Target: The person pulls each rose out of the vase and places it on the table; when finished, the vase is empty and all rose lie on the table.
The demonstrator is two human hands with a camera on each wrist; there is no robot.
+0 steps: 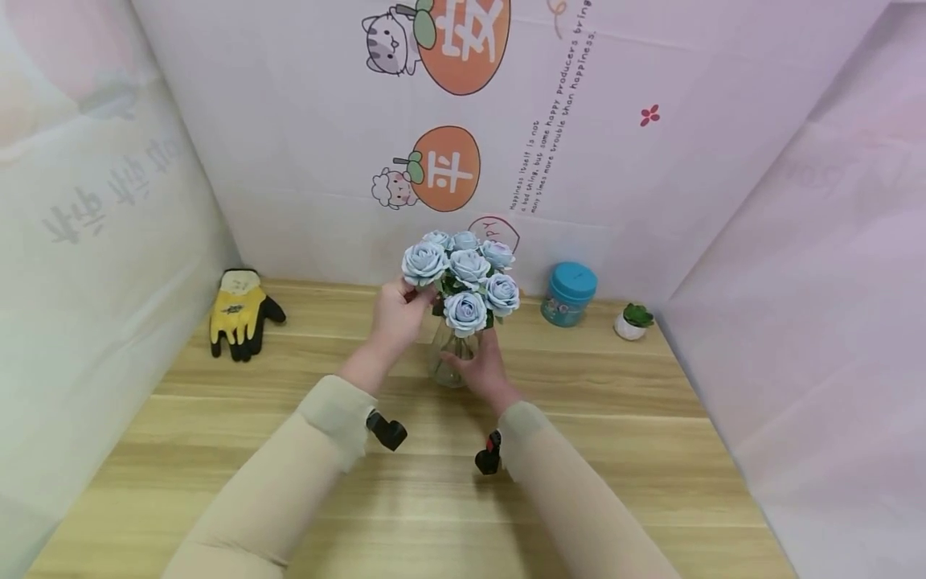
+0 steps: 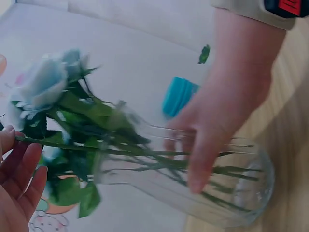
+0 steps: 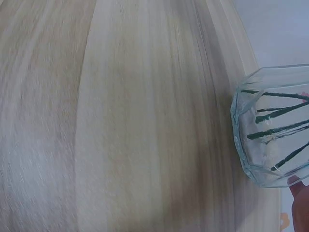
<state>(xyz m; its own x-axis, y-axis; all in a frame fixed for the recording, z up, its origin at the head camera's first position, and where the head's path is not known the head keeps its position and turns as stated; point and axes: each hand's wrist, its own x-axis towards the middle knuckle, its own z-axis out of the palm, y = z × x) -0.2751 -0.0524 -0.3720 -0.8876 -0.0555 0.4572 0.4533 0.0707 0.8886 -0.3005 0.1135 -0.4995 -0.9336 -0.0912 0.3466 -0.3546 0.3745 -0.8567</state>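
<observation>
A clear glass vase [image 1: 443,363] stands on the wooden table, holding several pale blue roses [image 1: 469,268] with green leaves. My right hand [image 1: 486,366] grips the vase's side; the left wrist view shows its thumb [image 2: 200,169] across the glass. Beside the blooms, my left hand [image 1: 398,315] pinches a thin green rose stem [image 2: 63,145] between thumb and fingers, just above the vase's mouth. That stem runs down into the vase among the others. In the right wrist view, green stem ends [image 3: 277,130] show through the faceted glass base.
A yellow and black work glove [image 1: 242,315] lies at the back left. Right of the vase are a blue lidded jar [image 1: 569,295] and a small potted succulent [image 1: 633,322]. Printed cloth walls [image 1: 579,145] enclose the wooden table [image 1: 427,515] at the back and both sides.
</observation>
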